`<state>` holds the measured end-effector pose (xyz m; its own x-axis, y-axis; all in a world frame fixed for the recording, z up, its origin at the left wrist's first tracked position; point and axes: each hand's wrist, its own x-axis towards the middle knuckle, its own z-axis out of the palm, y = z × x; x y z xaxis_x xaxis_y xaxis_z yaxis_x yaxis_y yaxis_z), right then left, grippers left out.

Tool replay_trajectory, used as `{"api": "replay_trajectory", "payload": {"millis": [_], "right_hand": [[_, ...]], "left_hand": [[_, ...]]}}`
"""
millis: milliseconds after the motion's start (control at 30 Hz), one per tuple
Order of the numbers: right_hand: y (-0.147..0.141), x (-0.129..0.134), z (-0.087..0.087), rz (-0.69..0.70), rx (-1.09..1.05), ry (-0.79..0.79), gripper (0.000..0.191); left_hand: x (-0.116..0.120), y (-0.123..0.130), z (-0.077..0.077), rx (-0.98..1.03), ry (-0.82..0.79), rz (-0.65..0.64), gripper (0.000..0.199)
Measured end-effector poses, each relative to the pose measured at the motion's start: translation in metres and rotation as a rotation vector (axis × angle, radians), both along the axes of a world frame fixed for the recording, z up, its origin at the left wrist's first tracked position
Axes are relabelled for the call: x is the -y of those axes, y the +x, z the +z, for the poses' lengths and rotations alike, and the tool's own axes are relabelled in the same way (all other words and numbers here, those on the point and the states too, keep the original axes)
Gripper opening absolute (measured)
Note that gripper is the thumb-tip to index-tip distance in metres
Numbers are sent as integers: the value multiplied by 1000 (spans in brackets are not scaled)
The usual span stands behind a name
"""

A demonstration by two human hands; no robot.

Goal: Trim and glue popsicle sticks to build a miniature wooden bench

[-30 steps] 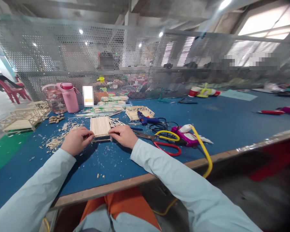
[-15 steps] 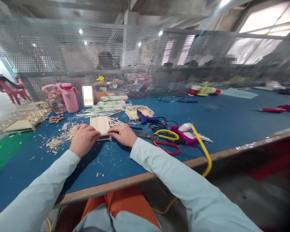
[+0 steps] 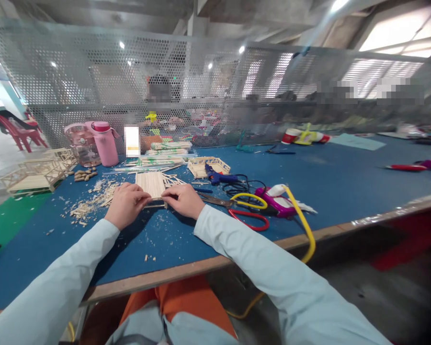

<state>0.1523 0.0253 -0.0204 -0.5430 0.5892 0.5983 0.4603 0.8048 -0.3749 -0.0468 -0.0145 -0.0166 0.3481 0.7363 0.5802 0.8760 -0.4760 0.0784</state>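
In front of me a small model of thin wooden sticks (image 3: 150, 185), laid side by side as a flat top, stands slightly raised on the blue table. My left hand (image 3: 127, 204) pinches its near left edge between thumb and fingers. At the near right edge my right hand (image 3: 185, 200) does the same, its fingertips closed. Both hands hide part of that edge, where a single stick may lie. Loose sticks (image 3: 174, 179) lie just behind my right hand. Large scissors (image 3: 222, 201) with one yellow and one red handle are to its right.
Wood scraps (image 3: 89, 203) and peanuts (image 3: 84, 175) lie left. Behind are a pink bottle (image 3: 106, 146), bundled sticks (image 3: 168, 153) and another stick model (image 3: 197, 167). A blue glue gun (image 3: 219, 176), black cable and purple tool (image 3: 275, 203) with yellow cord (image 3: 303, 223) occupy the right.
The view has shifted very slightly. Both hands keep their pinch on the model's near edge, with no clear movement of the model.
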Motion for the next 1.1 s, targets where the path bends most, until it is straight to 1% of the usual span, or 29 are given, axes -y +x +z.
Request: {"api": "replay_trajectory", "payload": {"millis": [100,267,333,400,500,567,667,767,833,933,1100], "right_hand": [[0,1,0,13,24,6,10],[-4,3,1,-49,70,187,13],[-7,3,1,-38,81,236,16],[-10,3,1,-13,112,253,17],[-11,3,0,-2,130,244,16],[-11,3,0,-14,120,231,14],[-10,3,-1,-19,113,212,14],[-10,3,-2,-9,111,191,14],[-10,3,-1,-8,110,183,14],[-11,3,0,-13,115,171,14],[-11,5,1,-32,132,152,13]], "left_hand": [[-1,-1,-1,3,-1,-11,26],[-2,-2,-2,-15,27,-17,26],[-2,0,-2,-24,29,-16,25],[-2,1,-2,-23,30,-15,26],[-2,-4,-1,-9,35,-24,24],[-4,-15,1,36,25,-53,25],[-5,-34,5,131,-34,-119,32],[-6,-46,9,161,-110,-160,25],[-6,-46,10,159,-131,-178,22],[-4,-39,12,147,-115,-190,19],[-2,-33,11,116,-94,-160,20]]}}
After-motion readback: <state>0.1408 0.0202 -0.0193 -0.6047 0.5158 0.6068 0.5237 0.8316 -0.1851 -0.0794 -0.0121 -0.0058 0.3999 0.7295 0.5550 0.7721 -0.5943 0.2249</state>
